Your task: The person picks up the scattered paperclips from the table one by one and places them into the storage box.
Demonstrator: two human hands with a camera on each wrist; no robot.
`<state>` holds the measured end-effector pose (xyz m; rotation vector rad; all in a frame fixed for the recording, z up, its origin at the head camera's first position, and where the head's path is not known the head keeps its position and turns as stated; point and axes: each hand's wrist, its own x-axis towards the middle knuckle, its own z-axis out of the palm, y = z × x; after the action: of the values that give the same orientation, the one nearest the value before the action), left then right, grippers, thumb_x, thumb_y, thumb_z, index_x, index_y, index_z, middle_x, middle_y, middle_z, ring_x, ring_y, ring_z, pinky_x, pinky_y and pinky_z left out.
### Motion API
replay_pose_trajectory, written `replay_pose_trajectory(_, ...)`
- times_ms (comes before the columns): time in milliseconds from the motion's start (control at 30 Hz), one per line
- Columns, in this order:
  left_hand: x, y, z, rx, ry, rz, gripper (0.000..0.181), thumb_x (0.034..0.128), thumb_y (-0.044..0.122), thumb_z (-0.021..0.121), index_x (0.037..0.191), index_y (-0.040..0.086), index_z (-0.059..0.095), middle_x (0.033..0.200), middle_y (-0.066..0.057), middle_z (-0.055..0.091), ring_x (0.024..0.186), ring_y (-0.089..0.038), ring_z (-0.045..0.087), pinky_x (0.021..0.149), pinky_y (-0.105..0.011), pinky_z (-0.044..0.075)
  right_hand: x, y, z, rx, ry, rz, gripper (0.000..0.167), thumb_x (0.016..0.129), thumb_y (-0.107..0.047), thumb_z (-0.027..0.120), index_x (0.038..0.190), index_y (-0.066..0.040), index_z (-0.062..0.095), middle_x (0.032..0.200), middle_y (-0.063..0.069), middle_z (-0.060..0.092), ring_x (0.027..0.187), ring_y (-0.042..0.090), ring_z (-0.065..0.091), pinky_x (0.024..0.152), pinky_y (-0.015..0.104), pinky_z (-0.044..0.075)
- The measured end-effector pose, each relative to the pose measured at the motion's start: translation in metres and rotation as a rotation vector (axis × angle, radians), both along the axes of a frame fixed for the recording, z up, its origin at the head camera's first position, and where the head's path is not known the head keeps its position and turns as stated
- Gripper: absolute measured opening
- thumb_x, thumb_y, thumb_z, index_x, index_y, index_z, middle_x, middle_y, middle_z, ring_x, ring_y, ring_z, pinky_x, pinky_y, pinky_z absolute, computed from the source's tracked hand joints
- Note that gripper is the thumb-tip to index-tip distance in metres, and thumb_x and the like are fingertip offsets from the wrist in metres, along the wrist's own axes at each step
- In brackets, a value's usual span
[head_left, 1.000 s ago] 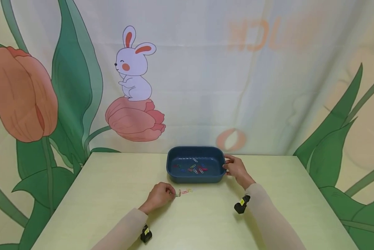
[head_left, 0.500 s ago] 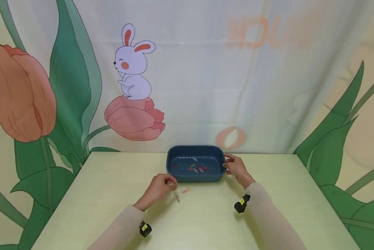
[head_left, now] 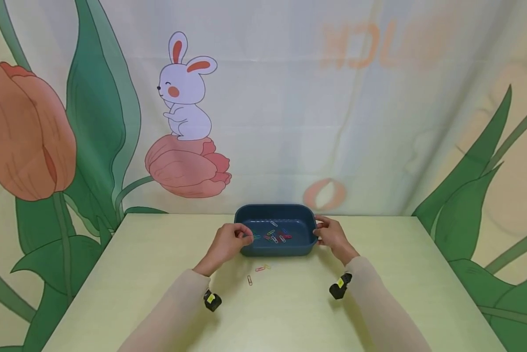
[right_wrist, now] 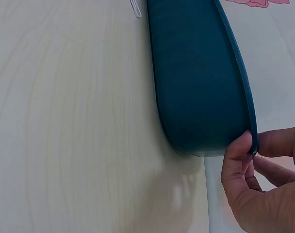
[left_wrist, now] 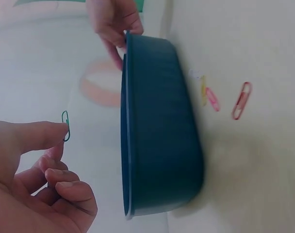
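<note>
My left hand pinches a green paper clip between thumb and forefinger, above the left end of a dark blue plastic bin. At the bin's right end, my right hand holds the rim, its thumb and fingers on either side of the wall in the right wrist view. Several coloured paper clips lie scattered on the bin floor. In front of the bin, on the table, are a red paper clip, a pink paper clip, a yellow paper clip and a whitish paper clip.
The pale wood-grain table ends at a printed curtain right behind the bin. A black wrist camera sits under the left sleeve, another wrist camera by the right one.
The left hand has lifted a green clip from the table and carried it up and forward to the bin's left end. The red clip has shifted nearer the person. The right hand stays on the rim.
</note>
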<state>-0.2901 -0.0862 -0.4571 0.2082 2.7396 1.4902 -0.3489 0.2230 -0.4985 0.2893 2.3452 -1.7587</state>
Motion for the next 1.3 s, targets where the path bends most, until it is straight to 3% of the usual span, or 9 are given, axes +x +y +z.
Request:
replay_pose_trajectory(200, -0.013, 0.004, 0.010, 0.009, 0.008, 0.027, 0.007, 0.0879, 0.017, 0.072, 0.090, 0.010, 0.072, 0.067, 0.001, 0.048, 0.061, -0.016, 0.044, 0.059, -0.028, 0.036, 0.000, 0.000, 0.001, 0.002, -0.004, -0.003, 0.052, 0.095, -0.001, 0.055, 0.145, -0.013, 0.047, 0.103, 0.005, 0.051, 0.079, 0.016, 0.053, 0.074, 0.039, 0.056)
replay_pose_trajectory(433, -0.030, 0.009, 0.011, 0.005, 0.014, 0.059, 0.010, 0.0880, 0.018, 0.072, 0.090, 0.008, 0.072, 0.068, 0.000, 0.051, 0.062, -0.016, 0.046, 0.057, -0.026, 0.039, -0.002, 0.000, -0.002, 0.003, -0.009, -0.015, 0.052, 0.095, 0.000, 0.055, 0.144, -0.013, 0.048, 0.106, 0.009, 0.052, 0.079, 0.016, 0.053, 0.076, 0.040, 0.057)
replay_pose_trajectory(767, -0.049, 0.020, 0.014, 0.054, -0.035, 0.103, 0.008, 0.0889, 0.016, 0.070, 0.091, 0.008, 0.072, 0.074, -0.003, 0.058, 0.063, -0.017, 0.049, 0.056, -0.026, 0.041, -0.001, -0.001, -0.002, 0.005, 0.000, -0.020, 0.053, 0.093, 0.001, 0.056, 0.144, -0.011, 0.048, 0.106, 0.009, 0.053, 0.079, 0.016, 0.054, 0.071, 0.036, 0.057)
replay_pose_trajectory(1033, -0.063, 0.026, 0.005, 0.071, -0.084, 0.153, 0.008, 0.0889, 0.017, 0.070, 0.091, 0.009, 0.073, 0.081, -0.005, 0.066, 0.070, -0.018, 0.054, 0.058, -0.027, 0.043, 0.002, -0.003, 0.002, -0.004, 0.009, -0.018, 0.054, 0.092, 0.002, 0.055, 0.144, -0.011, 0.049, 0.103, 0.006, 0.052, 0.079, 0.017, 0.055, 0.074, 0.040, 0.056)
replay_pose_trajectory(1300, -0.075, 0.029, 0.000, 0.089, -0.101, 0.178, 0.009, 0.0895, 0.015, 0.069, 0.093, 0.008, 0.073, 0.096, -0.009, 0.070, 0.086, -0.023, 0.061, 0.073, -0.032, 0.051, 0.000, 0.000, 0.000, -0.005, 0.022, -0.011, 0.054, 0.092, 0.002, 0.056, 0.144, -0.010, 0.048, 0.104, 0.007, 0.051, 0.075, 0.015, 0.056, 0.071, 0.038, 0.058)
